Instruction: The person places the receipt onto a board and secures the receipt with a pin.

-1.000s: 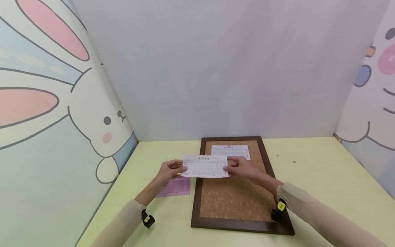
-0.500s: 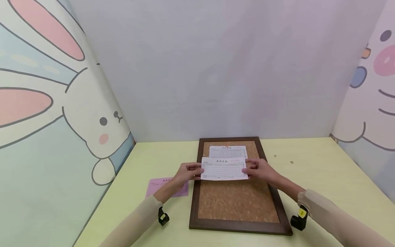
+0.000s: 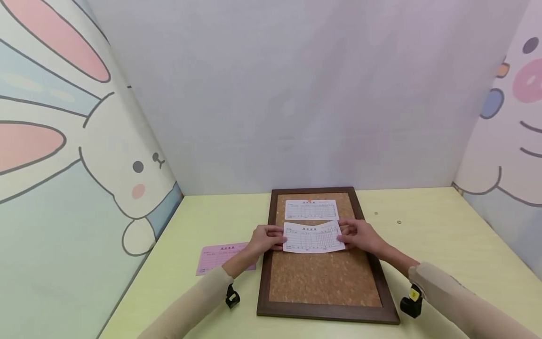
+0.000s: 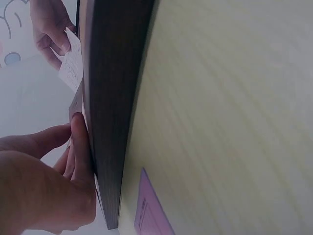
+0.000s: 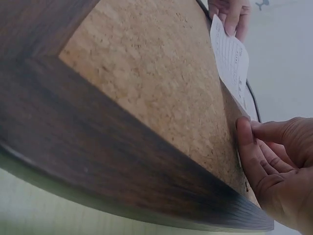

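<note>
A white printed form slip (image 3: 312, 238) is stretched between both hands, low over a cork board (image 3: 323, 278) in a dark wooden frame. My left hand (image 3: 264, 239) pinches its left edge between thumb and fingers. At the other end, my right hand (image 3: 362, 236) pinches the right edge. The slip bows a little, its top edge dipping in the middle. Just above it on the board lies another white slip (image 3: 311, 210), with a small orange pin (image 3: 309, 200) at its top. In the right wrist view the held slip (image 5: 230, 56) curves above the cork.
A pink slip (image 3: 220, 256) lies on the pale yellow table left of the board, partly behind the left forearm. Two small rings (image 3: 399, 221) lie on the table to the right. A grey wall (image 3: 313, 94) stands behind, with cartoon-printed panels at both sides.
Both hands have carried the white slip to the right and down, from over the board's left edge to just below the other white slip. It now bows more.
</note>
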`<action>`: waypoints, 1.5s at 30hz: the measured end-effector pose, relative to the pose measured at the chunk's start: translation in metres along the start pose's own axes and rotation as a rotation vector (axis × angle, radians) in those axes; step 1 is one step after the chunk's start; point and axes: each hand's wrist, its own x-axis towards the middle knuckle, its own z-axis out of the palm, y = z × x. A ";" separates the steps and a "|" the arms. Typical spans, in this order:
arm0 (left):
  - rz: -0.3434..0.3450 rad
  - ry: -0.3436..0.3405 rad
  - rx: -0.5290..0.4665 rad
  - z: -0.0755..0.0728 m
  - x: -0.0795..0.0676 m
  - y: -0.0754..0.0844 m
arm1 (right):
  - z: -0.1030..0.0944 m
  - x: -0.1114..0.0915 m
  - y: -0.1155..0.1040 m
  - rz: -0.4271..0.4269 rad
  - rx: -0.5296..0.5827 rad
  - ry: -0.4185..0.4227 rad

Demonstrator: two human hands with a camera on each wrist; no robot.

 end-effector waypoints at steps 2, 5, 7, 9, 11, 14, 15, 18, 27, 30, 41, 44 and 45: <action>0.016 0.018 0.009 0.001 0.001 0.000 | 0.000 0.001 0.002 -0.021 -0.027 0.002; 0.047 0.042 0.028 0.002 0.001 0.001 | -0.002 0.004 0.004 -0.033 -0.057 0.008; 0.078 0.053 0.060 0.002 0.001 0.002 | -0.003 0.005 0.005 -0.039 -0.069 0.008; 0.100 0.062 0.091 0.003 0.000 0.002 | -0.004 0.006 0.004 -0.041 -0.078 0.007; 0.117 0.071 0.118 0.003 -0.001 0.002 | -0.005 0.007 0.003 -0.047 -0.077 0.000; 0.132 0.075 0.129 0.003 -0.001 0.002 | -0.005 0.007 0.001 -0.057 -0.080 -0.012; 0.139 0.070 0.133 0.003 -0.001 0.002 | -0.005 0.007 0.000 -0.058 -0.083 -0.012; 0.158 0.041 0.142 0.002 0.000 0.000 | -0.005 0.006 -0.001 -0.075 -0.119 -0.021; 0.253 -0.082 0.390 -0.005 0.006 0.003 | -0.006 0.005 -0.003 -0.066 -0.182 -0.055; 0.270 -0.114 0.428 -0.007 0.007 0.006 | -0.007 0.005 -0.006 -0.064 -0.185 -0.073; 0.249 -0.121 0.459 -0.011 0.008 0.007 | -0.041 0.003 0.001 -0.023 -0.268 0.027; 0.242 -0.127 0.462 -0.011 0.009 0.008 | -0.066 -0.004 0.015 -0.040 -0.324 0.102; 0.240 -0.129 0.462 -0.011 0.010 0.008 | -0.075 -0.008 0.020 -0.041 -0.345 0.125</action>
